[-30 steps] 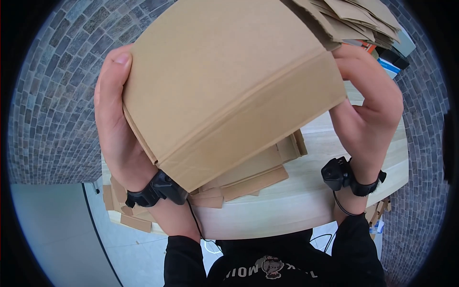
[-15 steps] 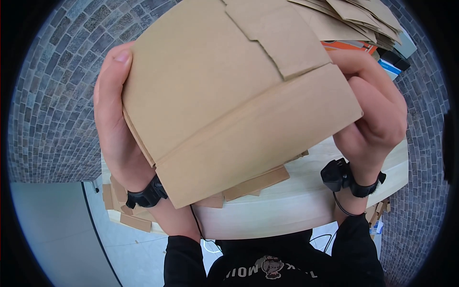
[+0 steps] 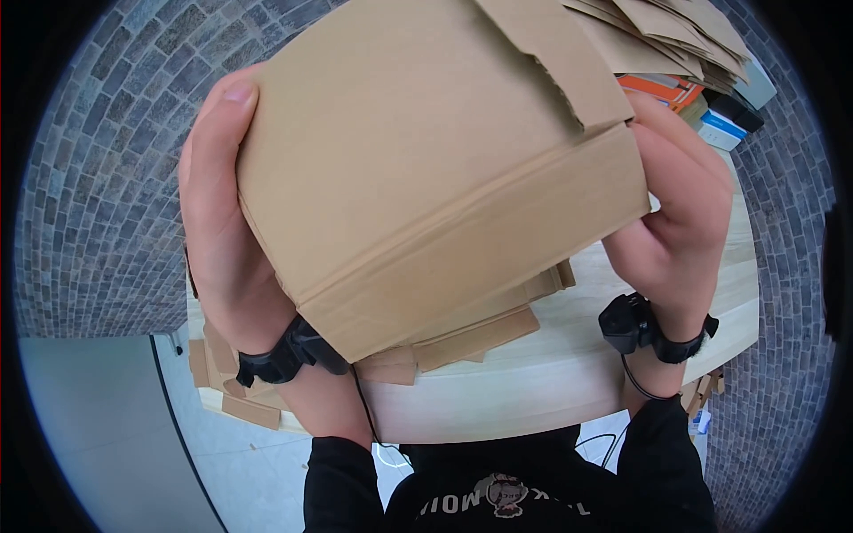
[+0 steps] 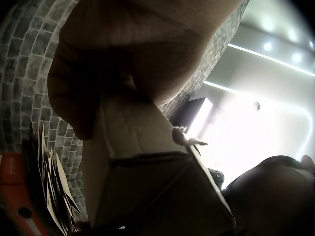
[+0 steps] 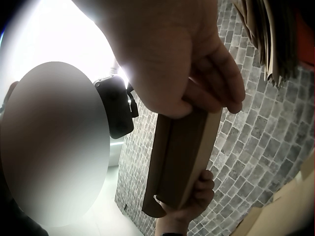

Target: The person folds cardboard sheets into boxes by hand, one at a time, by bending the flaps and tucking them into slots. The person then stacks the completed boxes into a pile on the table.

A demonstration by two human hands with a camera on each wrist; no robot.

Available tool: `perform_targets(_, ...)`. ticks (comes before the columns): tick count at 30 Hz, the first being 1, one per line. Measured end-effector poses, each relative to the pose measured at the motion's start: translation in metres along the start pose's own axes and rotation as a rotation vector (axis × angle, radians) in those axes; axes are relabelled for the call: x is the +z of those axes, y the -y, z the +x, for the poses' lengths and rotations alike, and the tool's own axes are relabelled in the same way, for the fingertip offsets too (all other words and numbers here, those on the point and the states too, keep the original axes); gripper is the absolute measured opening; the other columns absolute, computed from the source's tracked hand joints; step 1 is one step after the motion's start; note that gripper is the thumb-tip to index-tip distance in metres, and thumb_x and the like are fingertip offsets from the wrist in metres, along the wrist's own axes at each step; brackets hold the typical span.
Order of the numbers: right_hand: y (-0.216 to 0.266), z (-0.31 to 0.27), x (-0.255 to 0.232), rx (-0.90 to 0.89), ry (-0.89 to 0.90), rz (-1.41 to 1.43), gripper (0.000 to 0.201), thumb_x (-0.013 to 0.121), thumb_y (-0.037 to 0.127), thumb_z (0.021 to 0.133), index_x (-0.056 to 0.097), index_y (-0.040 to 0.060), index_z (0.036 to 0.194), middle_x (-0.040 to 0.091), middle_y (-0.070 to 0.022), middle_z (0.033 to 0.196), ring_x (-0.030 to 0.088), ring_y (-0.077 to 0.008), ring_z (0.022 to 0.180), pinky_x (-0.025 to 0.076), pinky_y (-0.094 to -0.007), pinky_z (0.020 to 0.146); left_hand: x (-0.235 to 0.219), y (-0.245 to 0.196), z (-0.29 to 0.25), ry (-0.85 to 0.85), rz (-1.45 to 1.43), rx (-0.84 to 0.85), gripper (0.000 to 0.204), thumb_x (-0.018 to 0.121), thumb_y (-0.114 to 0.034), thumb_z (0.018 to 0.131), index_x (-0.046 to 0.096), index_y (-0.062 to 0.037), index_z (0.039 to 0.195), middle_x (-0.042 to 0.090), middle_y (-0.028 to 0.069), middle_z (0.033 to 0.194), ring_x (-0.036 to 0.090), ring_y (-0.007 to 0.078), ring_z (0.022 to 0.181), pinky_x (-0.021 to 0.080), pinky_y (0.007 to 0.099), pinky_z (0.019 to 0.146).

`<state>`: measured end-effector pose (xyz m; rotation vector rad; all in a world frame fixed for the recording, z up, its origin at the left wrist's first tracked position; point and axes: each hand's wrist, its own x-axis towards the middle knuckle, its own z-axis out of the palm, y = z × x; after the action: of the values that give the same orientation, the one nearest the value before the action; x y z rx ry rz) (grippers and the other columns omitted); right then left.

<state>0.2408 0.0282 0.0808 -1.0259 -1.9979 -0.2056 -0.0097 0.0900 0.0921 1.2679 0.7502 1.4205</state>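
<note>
A brown cardboard box (image 3: 426,151) is held up in front of the body, tilted, its broad face toward the head camera. A flap (image 3: 569,67) with a ragged torn edge lies along its right side. My left hand (image 3: 218,195) grips the box's left side, thumb along the edge of the broad face. At the right end, my right hand (image 3: 684,178) holds the box with bent fingers. In the right wrist view, thumb and fingers of the right hand (image 5: 182,73) pinch one end of the box (image 5: 179,152), the left hand (image 5: 197,196) being at the other.
Beneath the box, flat cardboard pieces (image 3: 480,342) lie on the pale wooden table (image 3: 498,404). More pieces (image 3: 249,411) are at its left edge. A stack of flattened cardboard (image 3: 657,35) rises at the back right, over an orange box (image 3: 662,87) and a blue-and-white box (image 3: 721,129).
The torn-edged flap has come into view on the broad face and shifted right. The near side panel swung outward, then folded back down. My right hand moved out and back in; the left stayed nearly still.
</note>
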Motion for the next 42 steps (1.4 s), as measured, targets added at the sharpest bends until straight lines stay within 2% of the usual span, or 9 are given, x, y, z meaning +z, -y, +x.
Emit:
perform_targets(10, -0.001, -0.003, 0.007, 0.095, 0.080, -0.034, 0.028, 0.061, -0.001, 0.069, 0.061, -0.0085, 0.095, 0.065, -0.0188, 0.101, 0.064, -0.0295, 0.082, 0.049, -0.0308, 0.074, -0.011, 0.011, 0.011, 0.007, 0.055, -0.039, 0.032, 0.045, -0.024, 0.096, 0.061, 0.0009, 0.106, 0.063, 0.0053, 0.090, 0.058, 0.0100, 0.081, 0.045, 0.0233, 0.073)
perform_targets(15, -0.002, -0.004, 0.015, 0.131, 0.129, -0.001, 0.027, 0.062, -0.001, 0.069, 0.061, -0.0078, 0.095, 0.065, -0.0181, 0.100, 0.064, -0.0285, 0.081, 0.049, -0.0302, 0.072, -0.023, 0.020, 0.019, 0.021, 0.020, -0.106, 0.026, 0.049, -0.022, 0.094, 0.063, -0.0004, 0.101, 0.061, 0.0017, 0.086, 0.055, 0.0075, 0.077, 0.043, 0.0229, 0.069)
perform_targets(19, -0.004, -0.004, 0.024, 0.138, 0.183, 0.016, 0.026, 0.063, 0.000, 0.068, 0.062, -0.0064, 0.093, 0.066, -0.0172, 0.097, 0.064, -0.0299, 0.080, 0.049, -0.0304, 0.071, -0.025, 0.025, 0.021, -0.023, 0.061, -0.024, 0.024, 0.051, -0.021, 0.094, 0.063, -0.0009, 0.097, 0.060, 0.0002, 0.084, 0.053, 0.0068, 0.075, 0.043, 0.0230, 0.068)
perform_targets(21, -0.006, -0.004, 0.034, 0.073, 0.118, 0.043, 0.021, 0.064, 0.001, 0.061, 0.060, -0.0031, 0.081, 0.052, -0.0137, 0.071, 0.052, -0.0324, 0.062, 0.042, -0.0351, 0.054, -0.029, 0.025, 0.024, -0.012, 0.106, -0.037, 0.023, 0.052, -0.021, 0.093, 0.063, -0.0007, 0.096, 0.059, 0.0000, 0.083, 0.052, 0.0064, 0.074, 0.042, 0.0230, 0.068)
perform_targets(28, 0.000, -0.003, 0.043, 0.060, 0.145, 0.099, 0.020, 0.064, -0.001, 0.063, 0.060, -0.0037, 0.082, 0.058, -0.0157, 0.079, 0.056, -0.0350, 0.068, 0.046, -0.0361, 0.058, -0.042, 0.027, 0.024, 0.029, 0.129, -0.019, 0.023, 0.051, -0.025, 0.094, 0.061, -0.0055, 0.089, 0.061, 0.0006, 0.080, 0.056, 0.0073, 0.072, 0.045, 0.0229, 0.065)
perform_targets(31, 0.002, 0.011, 0.028, 0.136, 0.160, -0.023, 0.020, 0.063, -0.002, 0.063, 0.061, -0.0040, 0.083, 0.061, -0.0152, 0.082, 0.057, -0.0351, 0.070, 0.048, -0.0358, 0.061, -0.043, 0.025, 0.026, 0.079, 0.274, -0.072, 0.019, 0.052, -0.020, 0.093, 0.062, -0.0036, 0.088, 0.056, -0.0029, 0.078, 0.050, 0.0038, 0.071, 0.041, 0.0208, 0.062)
perform_targets(33, 0.001, 0.007, 0.027, 0.114, 0.135, -0.017, 0.020, 0.063, -0.004, 0.065, 0.061, -0.0045, 0.085, 0.062, -0.0148, 0.084, 0.059, -0.0344, 0.071, 0.048, -0.0350, 0.062, -0.039, 0.023, 0.023, 0.041, 0.138, -0.160, 0.018, 0.052, -0.019, 0.093, 0.061, -0.0052, 0.087, 0.055, -0.0044, 0.076, 0.049, 0.0030, 0.069, 0.040, 0.0201, 0.060)
perform_targets(37, 0.000, 0.004, 0.014, 0.118, 0.110, -0.011, 0.016, 0.062, -0.006, 0.067, 0.060, -0.0051, 0.083, 0.063, -0.0145, 0.084, 0.059, -0.0323, 0.068, 0.048, -0.0334, 0.061, -0.031, 0.022, 0.021, 0.083, 0.145, -0.121, 0.018, 0.051, -0.019, 0.094, 0.061, -0.0048, 0.089, 0.055, -0.0034, 0.077, 0.050, 0.0035, 0.070, 0.041, 0.0207, 0.061)
perform_targets(42, -0.005, 0.004, 0.004, -0.007, 0.017, -0.025, 0.011, 0.063, -0.008, 0.068, 0.060, -0.0037, 0.078, 0.063, -0.0121, 0.082, 0.059, -0.0282, 0.063, 0.048, -0.0310, 0.056, -0.027, 0.018, 0.015, 0.089, 0.054, -0.154, 0.020, 0.048, -0.019, 0.095, 0.061, -0.0032, 0.092, 0.056, -0.0011, 0.081, 0.051, 0.0056, 0.073, 0.042, 0.0223, 0.066)
